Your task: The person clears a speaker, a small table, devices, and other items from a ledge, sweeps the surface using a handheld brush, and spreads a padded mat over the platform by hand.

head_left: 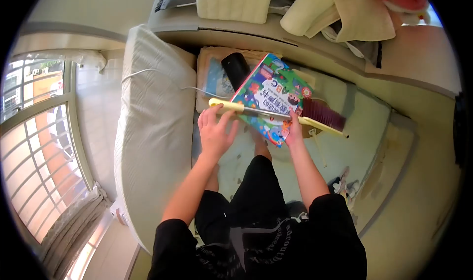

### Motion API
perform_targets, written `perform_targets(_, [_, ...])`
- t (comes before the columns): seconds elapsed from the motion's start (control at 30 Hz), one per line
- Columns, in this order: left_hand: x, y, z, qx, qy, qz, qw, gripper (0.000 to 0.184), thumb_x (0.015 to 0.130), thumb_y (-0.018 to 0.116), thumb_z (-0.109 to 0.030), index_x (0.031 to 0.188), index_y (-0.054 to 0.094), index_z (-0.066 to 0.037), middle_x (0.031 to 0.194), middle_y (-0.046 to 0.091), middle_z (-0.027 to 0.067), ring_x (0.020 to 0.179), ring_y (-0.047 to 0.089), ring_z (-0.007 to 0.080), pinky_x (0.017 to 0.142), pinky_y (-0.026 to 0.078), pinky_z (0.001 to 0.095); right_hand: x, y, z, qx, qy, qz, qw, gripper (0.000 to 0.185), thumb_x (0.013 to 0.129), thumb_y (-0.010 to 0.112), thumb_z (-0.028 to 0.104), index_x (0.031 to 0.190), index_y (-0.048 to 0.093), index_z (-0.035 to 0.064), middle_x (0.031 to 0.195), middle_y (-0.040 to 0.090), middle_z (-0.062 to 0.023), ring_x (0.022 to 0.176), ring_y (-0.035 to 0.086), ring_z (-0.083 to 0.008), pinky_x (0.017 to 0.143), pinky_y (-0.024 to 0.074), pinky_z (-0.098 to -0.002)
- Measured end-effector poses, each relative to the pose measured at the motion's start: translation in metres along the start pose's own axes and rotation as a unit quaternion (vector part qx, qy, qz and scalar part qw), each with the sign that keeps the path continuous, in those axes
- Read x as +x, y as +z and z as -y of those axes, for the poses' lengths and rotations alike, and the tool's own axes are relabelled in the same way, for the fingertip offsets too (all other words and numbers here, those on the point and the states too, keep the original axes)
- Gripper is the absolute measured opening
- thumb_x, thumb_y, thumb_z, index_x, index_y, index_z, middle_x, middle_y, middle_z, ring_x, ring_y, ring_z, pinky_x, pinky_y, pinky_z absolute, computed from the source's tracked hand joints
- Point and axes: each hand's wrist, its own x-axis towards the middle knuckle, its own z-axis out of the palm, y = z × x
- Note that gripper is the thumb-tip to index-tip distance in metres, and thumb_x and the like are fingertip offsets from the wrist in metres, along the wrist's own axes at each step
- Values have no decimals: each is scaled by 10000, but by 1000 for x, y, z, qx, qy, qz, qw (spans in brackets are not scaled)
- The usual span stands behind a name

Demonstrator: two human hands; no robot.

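A long bed brush (266, 113) with a cream-yellow handle, a shiny metal shaft and dark purple bristles lies slantwise in front of me. My left hand (217, 132) has its fingertips on the handle end, fingers bent around its lower side. Near the brush head, my right hand (294, 130) is closed on the brush, its thumb up along the shaft. Directly behind the shaft is a colourful children's ABC book (276, 85), tilted, its lower corner beside my right hand. Whether those fingers also grip the book is hidden.
On the bed, a black oblong object (235, 69) rests on a patterned pillow (206, 65). A white mattress (152, 112) stands upright at left, crossed by a white cable (197, 89). Folded cream towels (236, 4) lie on the ledge. Bunched cloth (347, 184) lies at right.
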Motion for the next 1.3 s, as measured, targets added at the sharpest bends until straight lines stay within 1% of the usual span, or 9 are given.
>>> perform_targets(0.2, [-17, 62, 15, -64, -156, 8, 986, 347, 858, 738, -177, 1200, 698, -131, 1276, 610, 144, 1185, 565, 358, 1021, 429, 458, 123, -11, -2, -3, -16, 4, 1000, 407, 968, 703, 227, 1319, 598, 49, 1228, 694, -102, 1107, 668, -247, 962, 556, -417])
perform_targets(0.37, [-73, 83, 39, -81, -224, 64, 969, 339, 870, 712, -123, 1208, 691, -113, 1242, 619, 176, 1149, 580, 386, 975, 473, 471, 182, -15, -18, -88, -60, 17, 994, 415, 943, 745, 236, 1293, 609, 60, 1170, 707, -88, 1075, 668, -240, 931, 558, -393])
perform_targets(0.6, [-143, 70, 50, -77, -324, 84, 939, 309, 873, 699, -98, 1181, 693, -88, 1210, 623, 182, 1130, 595, 383, 975, 490, 455, 239, -3, -12, -128, 21, -49, 990, 495, 927, 713, 504, 1236, 633, 125, 1030, 712, -1, 881, 656, -160, 781, 535, -320])
perform_targets(0.77, [-178, 62, 50, -108, -379, 65, 917, 298, 878, 690, -90, 1176, 688, -75, 1207, 625, 171, 1143, 596, 372, 1000, 486, 446, 236, 10, 3, -251, 38, -155, 955, 641, 937, 527, 742, 1177, 620, 155, 910, 672, -37, 668, 570, -152, 523, 440, -290])
perform_targets(1.0, [-219, 31, 57, -104, -422, 8, 901, 262, 930, 657, -83, 1189, 693, -68, 1229, 615, 137, 1134, 621, 305, 990, 505, 390, 232, -1, 5, -406, 38, -157, 900, 429, 1006, 576, 532, 928, 585, 111, 767, 623, -63, 571, 558, -167, 461, 431, -314])
perform_targets(1.07, [-230, 13, 61, -122, -441, -36, 889, 277, 925, 663, -85, 1199, 692, -67, 1235, 614, 135, 1137, 617, 299, 995, 500, 390, 228, -8, -9, -464, -77, -163, 867, 287, 978, 641, 372, 919, 597, 94, 774, 634, -70, 561, 565, -169, 463, 436, -316])
perform_targets(1.13, [-246, -11, 65, -126, -466, -77, 872, 305, 917, 671, -88, 1221, 683, -66, 1238, 614, 137, 1140, 614, 297, 998, 497, 392, 264, -53, -16, -662, -242, -155, 693, 206, 939, 648, 234, 1020, 636, 44, 834, 657, -99, 682, 637, -238, 600, 525, -366])
perform_targets(1.2, [-259, -40, 73, -117, -496, -114, 853, 348, 908, 682, -92, 1254, 667, -67, 1238, 614, 144, 1143, 611, 299, 998, 494, 395, 179, 29, -45, -724, -313, -153, 596, 448, 884, 687, 195, 1287, 616, 13, 1104, 701, -150, 1059, 646, -344, 978, 482, -433])
perform_targets(1.3, [-287, -85, 80, -73, -518, -202, 828, 412, 895, 683, -82, 1301, 628, -44, 1250, 617, 150, 1154, 611, 296, 1000, 488, 401, 114, 86, -100, -700, -436, -8, 566, 424, 879, 681, 128, 1286, 621, 22, 1186, 658, -166, 1123, 616, -348, 1001, 468, -428])
